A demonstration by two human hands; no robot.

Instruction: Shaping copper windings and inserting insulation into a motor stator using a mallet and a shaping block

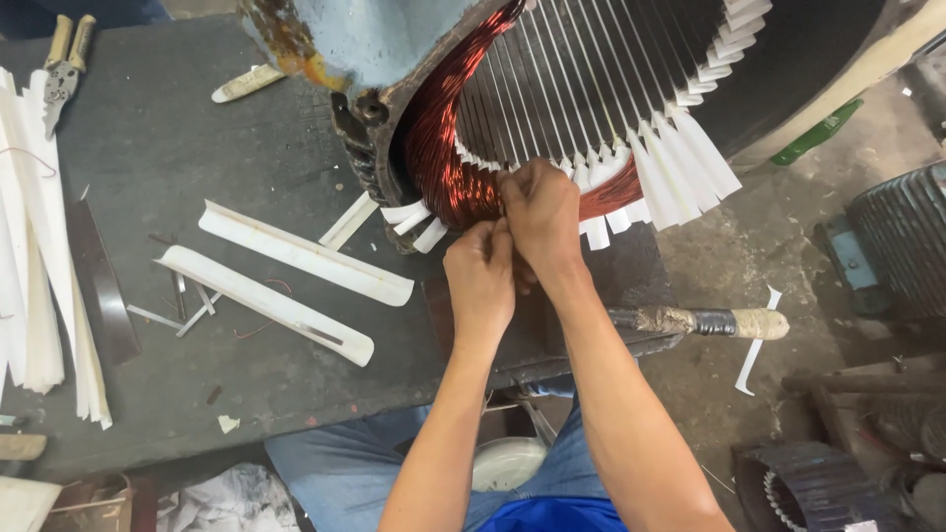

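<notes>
A large motor stator (394, 59) in a blue housing lies on the dark bench (158, 128), its bore facing me. Copper wire coils (443, 158) bulge from its slots, with white insulation paper strips (680, 167) fanning out along the lower rim. My right hand (540, 212) is at the coil's lower edge, fingers pinched on the copper wire between the paper strips. Just below and to its left, my left hand (480, 271) is closed too, fingertips pressed against the right hand at the same wire bundle.
Two long folded white paper strips (296, 254) lie on the bench left of my hands. A stack of white sheets (39, 296) sits at the far left, pliers (61, 74) above it. A taped tool handle (709, 321) juts right. Another stator (902, 236) stands on the floor.
</notes>
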